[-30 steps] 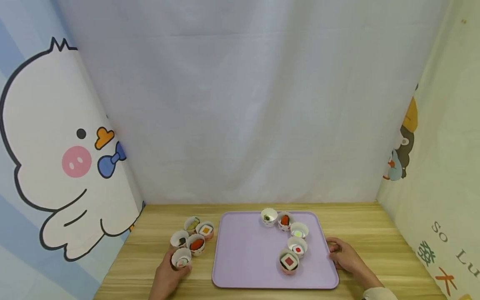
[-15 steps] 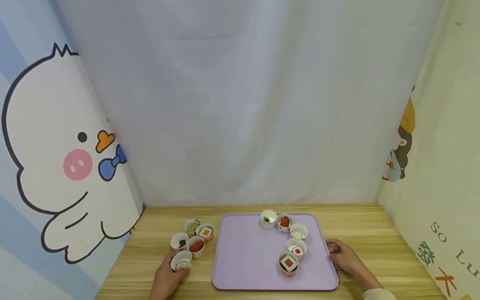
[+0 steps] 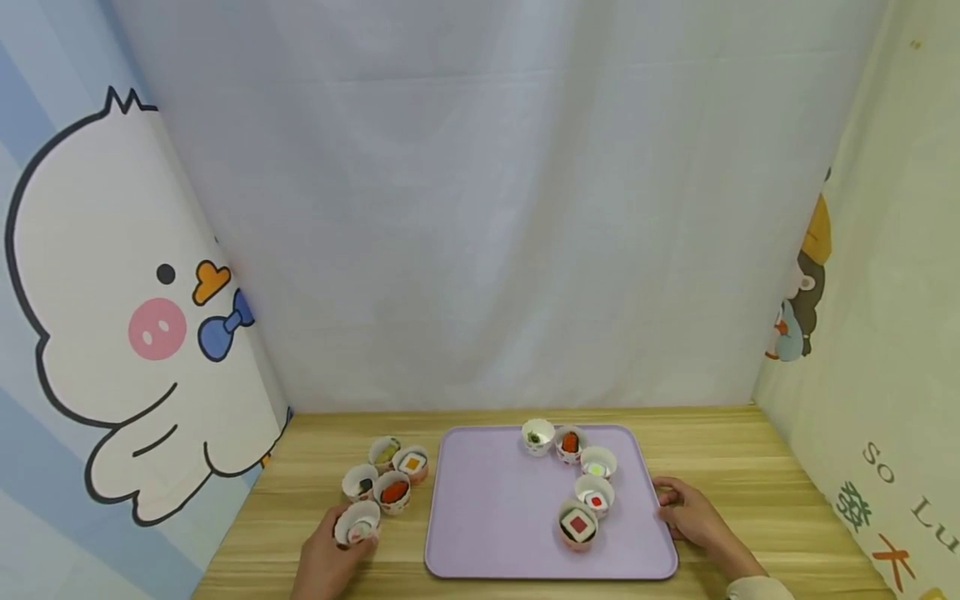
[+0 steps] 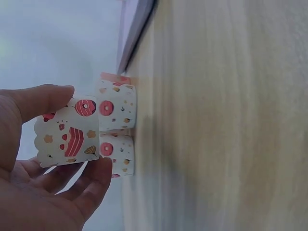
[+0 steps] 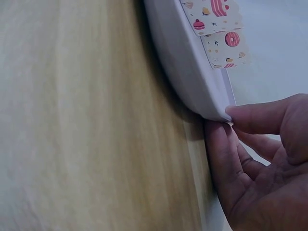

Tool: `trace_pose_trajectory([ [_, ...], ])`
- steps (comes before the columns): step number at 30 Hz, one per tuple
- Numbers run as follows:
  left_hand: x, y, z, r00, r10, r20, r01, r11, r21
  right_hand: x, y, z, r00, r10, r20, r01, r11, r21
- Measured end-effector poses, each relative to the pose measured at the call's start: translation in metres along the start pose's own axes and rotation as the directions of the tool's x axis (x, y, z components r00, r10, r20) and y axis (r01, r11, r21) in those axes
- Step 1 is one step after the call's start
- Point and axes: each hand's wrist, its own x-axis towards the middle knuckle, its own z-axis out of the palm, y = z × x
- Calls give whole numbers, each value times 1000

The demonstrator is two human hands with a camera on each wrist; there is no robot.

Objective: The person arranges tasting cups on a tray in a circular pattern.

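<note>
My left hand (image 3: 327, 555) grips a white paper baking cup (image 4: 72, 132) between thumb and fingers. The cup has a red cake-and-doughnut print, and its base is off the table. A small pinkish-white piece (image 3: 359, 531) lies inside it. Just beyond stand several more such cups, one with a red-orange piece (image 3: 393, 492) and one with a white square piece with a yellow centre (image 3: 412, 463). At the other side, my right hand (image 3: 693, 515) pinches the right rim of a lilac tray (image 5: 185, 72), thumb on top and a finger underneath.
Several filled paper cups stand on the tray's right half, from a cup with a green bit (image 3: 537, 437) at the back to a cup with a red-centred square (image 3: 577, 525) near the front. A pale curtain (image 3: 480, 250) hangs behind the wooden table (image 3: 750, 467).
My left hand has moved the held paper cup slightly left, away from the neighbouring cups. The right hand keeps its place at the tray's rim.
</note>
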Motion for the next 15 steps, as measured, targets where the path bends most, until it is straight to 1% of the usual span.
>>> trace_pose_trajectory([
  [4, -3, 12, -6, 998, -44, 41, 45, 998, -40, 0, 0, -1, 1000, 8, 2, -8, 1000, -2],
  [6, -5, 17, -8, 997, -47, 58, 50, 997, -52, 1, 0, -1, 1000, 15, 0, -15, 1000, -3],
  [8, -5, 23, -11, 997, -33, 69, 36, 998, -48, 2, 0, -2, 1000, 22, -7, -22, 1000, -3],
  [15, -8, 41, -18, 998, 35, 59, -34, 999, -25, 4, 3, -1, 1000, 20, -2, -20, 1000, -4],
])
